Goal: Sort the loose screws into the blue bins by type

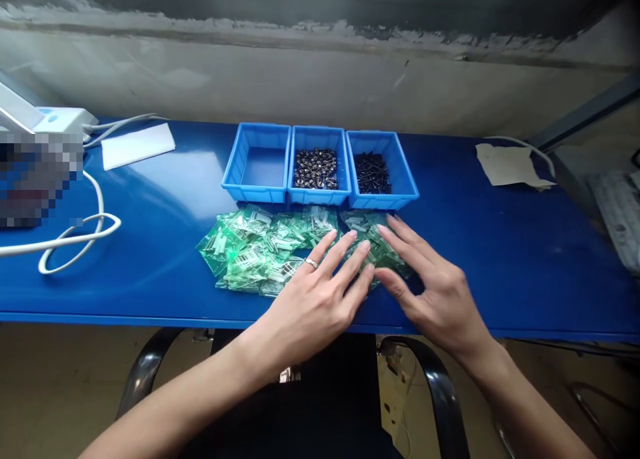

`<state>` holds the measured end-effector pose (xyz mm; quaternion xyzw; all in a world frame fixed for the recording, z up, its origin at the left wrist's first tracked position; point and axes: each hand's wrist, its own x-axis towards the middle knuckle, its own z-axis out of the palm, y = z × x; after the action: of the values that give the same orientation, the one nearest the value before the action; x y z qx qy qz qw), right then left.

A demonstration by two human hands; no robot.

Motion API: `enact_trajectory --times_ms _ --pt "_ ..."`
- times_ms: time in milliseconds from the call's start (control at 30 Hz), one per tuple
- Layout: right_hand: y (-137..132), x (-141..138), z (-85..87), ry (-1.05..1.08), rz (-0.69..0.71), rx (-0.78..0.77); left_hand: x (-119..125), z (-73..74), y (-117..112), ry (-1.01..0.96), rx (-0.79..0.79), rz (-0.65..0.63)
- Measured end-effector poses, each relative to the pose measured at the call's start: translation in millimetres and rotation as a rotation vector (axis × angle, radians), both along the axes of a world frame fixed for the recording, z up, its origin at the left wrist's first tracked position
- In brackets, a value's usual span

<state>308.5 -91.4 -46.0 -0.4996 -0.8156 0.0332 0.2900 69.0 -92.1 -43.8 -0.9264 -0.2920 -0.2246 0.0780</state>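
A spread of small green plastic packets [245, 252], with pale strip-like pieces showing inside, lies near the front of the blue table. My left hand [325, 286], a ring on one finger, stretches over the right part of the spread with its fingers extended. Just right of it, my right hand [433, 286] rests at the packets' right edge, fingers and thumb apart. Some packets are hidden beneath both hands. Behind the packets stand three blue bins: a left bin [230, 169] with nothing in it, a middle bin [317, 196] holding shiny metal parts, and a right bin [400, 169] holding black screw-like parts.
On the blue table [170, 259], a white cable [103, 226] loops at the left near a folded white sheet [139, 146]. A piece of paper [505, 164] lies at the far right. A black chair armrest [147, 366] is below the front edge.
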Motion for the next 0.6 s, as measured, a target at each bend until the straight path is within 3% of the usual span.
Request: enact_trajectory --times_ms 100,233,300,400,500,600 --pt "0.9 -7.8 -4.3 -0.078 0.068 -0.024 -33.0 9.2 -7.6 -0.096 -0.068 -0.019" --pt "3.5 -10.4 -5.5 0.052 0.072 0.020 -97.1 11.8 -11.5 -0.022 -0.093 0.209" --pt "5.9 -10.0 -5.1 0.113 0.081 0.049 -114.4 6.5 -9.4 -0.019 -0.142 0.220" --pt "9.4 -10.4 -1.6 0.076 0.064 0.147 -110.6 -1.0 -4.2 -0.058 -0.154 0.238" --pt "11.3 -18.9 12.3 0.047 -0.035 0.323 -93.9 0.6 1.0 -0.148 -0.124 0.226" --pt "18.3 -42.3 39.2 0.191 -0.078 0.259 -92.6 9.0 3.1 -0.226 -0.100 0.229"
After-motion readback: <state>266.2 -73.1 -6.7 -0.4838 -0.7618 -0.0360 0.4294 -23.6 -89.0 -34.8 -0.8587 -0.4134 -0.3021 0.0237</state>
